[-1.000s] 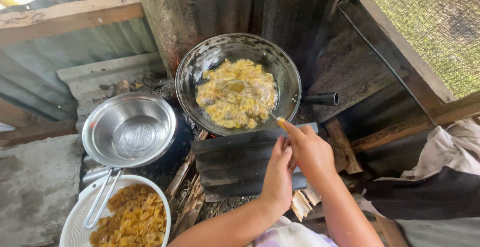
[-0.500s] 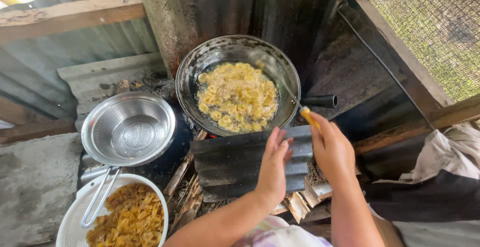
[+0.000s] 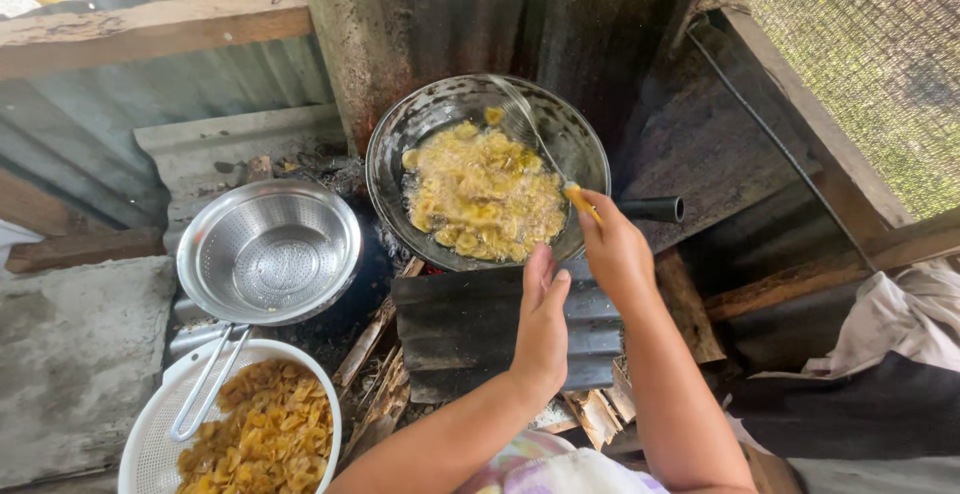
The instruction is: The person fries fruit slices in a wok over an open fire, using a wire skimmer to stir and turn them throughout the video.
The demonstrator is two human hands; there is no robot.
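Right hand (image 3: 617,251) grips a wire skimmer (image 3: 530,134) (yellow handle) in the frying pan (image 3: 487,166) of chips; left hand (image 3: 541,322), fingers loose, seemingly hovers over dark sheet metal (image 3: 470,324).

Rough stove of corrugated sheets (image 3: 500,329) and firewood (image 3: 375,374), pan (image 3: 440,114) at 12 o'clock, colander (image 3: 268,249) at 9, white basket (image 3: 150,454) at 7
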